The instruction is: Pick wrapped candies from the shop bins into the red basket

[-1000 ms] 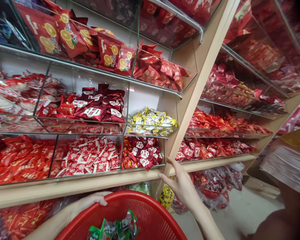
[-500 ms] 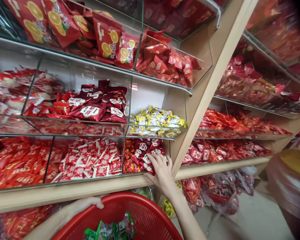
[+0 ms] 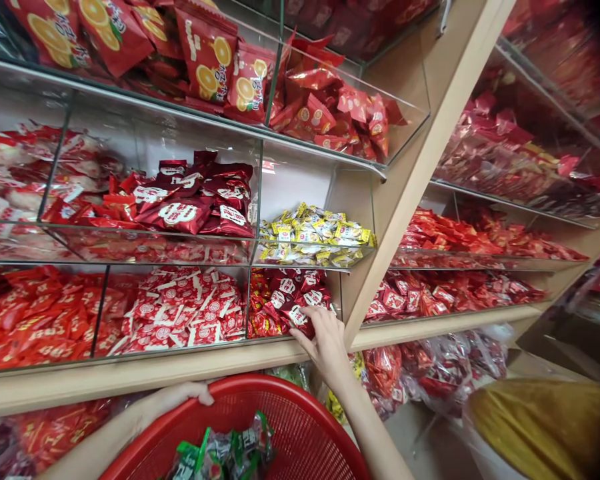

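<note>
In the head view, my left hand (image 3: 183,397) grips the rim of the red basket (image 3: 260,382), where green packets (image 3: 230,450) lie. My right hand (image 3: 325,339), fingers narrowly curled, is at the dark red packets (image 3: 279,300) just above the wooden shelf edge (image 3: 130,376); whether it pinches one, I cannot tell. Yellow-and-white sweets (image 3: 307,230) sit one level higher.

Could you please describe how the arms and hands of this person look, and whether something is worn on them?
The left hand and the right hand are bare, without gloves. No ring, watch or bracelet can be seen. The slim forearms are uncovered as far as they show; no sleeve is in view.
</note>
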